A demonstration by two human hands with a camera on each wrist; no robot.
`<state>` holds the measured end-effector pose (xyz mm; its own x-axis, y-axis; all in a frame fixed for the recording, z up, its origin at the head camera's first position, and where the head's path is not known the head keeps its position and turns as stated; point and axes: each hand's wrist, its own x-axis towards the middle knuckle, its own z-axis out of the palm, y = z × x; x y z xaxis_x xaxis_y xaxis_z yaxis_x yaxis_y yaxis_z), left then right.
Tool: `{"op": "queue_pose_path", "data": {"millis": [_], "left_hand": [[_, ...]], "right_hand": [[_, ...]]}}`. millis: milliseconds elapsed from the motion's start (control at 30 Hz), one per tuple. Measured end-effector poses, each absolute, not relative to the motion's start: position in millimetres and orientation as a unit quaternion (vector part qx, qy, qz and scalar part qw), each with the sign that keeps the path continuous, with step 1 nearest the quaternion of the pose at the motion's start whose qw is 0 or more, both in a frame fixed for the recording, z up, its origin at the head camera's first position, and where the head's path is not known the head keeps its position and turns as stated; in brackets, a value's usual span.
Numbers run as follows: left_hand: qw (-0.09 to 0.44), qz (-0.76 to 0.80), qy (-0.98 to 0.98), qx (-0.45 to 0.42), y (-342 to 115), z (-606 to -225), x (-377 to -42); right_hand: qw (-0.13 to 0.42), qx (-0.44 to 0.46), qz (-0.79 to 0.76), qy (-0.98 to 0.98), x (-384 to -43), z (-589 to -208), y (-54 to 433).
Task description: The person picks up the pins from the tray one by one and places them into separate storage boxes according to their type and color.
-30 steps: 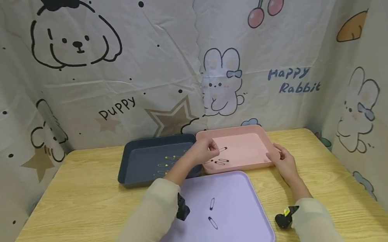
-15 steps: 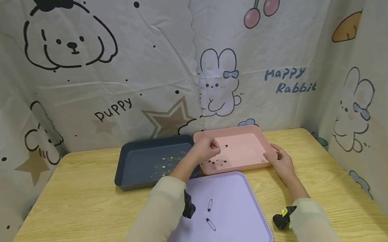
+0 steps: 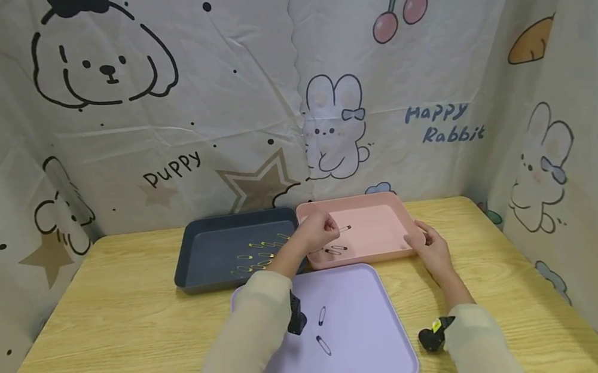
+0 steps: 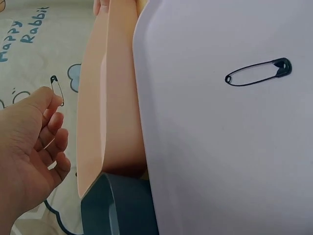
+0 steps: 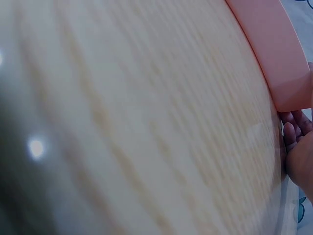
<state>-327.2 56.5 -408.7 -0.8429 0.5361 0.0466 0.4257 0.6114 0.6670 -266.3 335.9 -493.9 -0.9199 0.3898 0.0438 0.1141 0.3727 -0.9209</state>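
In the head view my left hand (image 3: 316, 231) is over the left part of the pink tray (image 3: 376, 258). Its thumb and forefinger pinch a black-headed safety pin (image 4: 57, 90), seen clearly in the left wrist view with the head pointing away from the fingers. Below the hand, a few dark-headed safety pins (image 3: 336, 250) lie in the pink tray, partly covered by the hand. My right hand (image 3: 435, 251) grips that tray at its front right corner, thumb on the rim and fingers along the outer wall. On the lilac tray (image 3: 368, 348) lie two black-headed safety pins (image 3: 323, 345).
A dark blue tray (image 3: 206, 287) with several yellow safety pins (image 3: 257, 256) adjoins the pink one on the left; my left forearm crosses in front of it. The wooden table (image 3: 103, 337) ends at a printed cloth (image 3: 248, 107) behind and at the sides.
The head view has turned slightly to the right. My left forearm has shifted a little rightward over the lilac tray, still with the safety pin pinched. The right hand keeps its hold on the pink tray.
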Motion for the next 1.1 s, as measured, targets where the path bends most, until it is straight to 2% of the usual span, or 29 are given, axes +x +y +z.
{"op": "queue_pose_path", "data": {"millis": [200,533,1100], "left_hand": [[0.082,0.34,0.898,0.266,64.1,-411.4,-329.0],[0.089,0.344,0.91,0.213,65.3,-411.2,-328.1],[0.073,0.317,0.916,0.235,36.9,-420.6,-328.8]], "right_hand": [[0.129,-0.148,0.544,-0.816,-265.8,-491.5,335.7],[0.117,-0.145,0.545,-0.818,-266.1,-492.7,337.7],[0.117,-0.15,0.534,-0.824,-265.4,-492.0,337.1]]}}
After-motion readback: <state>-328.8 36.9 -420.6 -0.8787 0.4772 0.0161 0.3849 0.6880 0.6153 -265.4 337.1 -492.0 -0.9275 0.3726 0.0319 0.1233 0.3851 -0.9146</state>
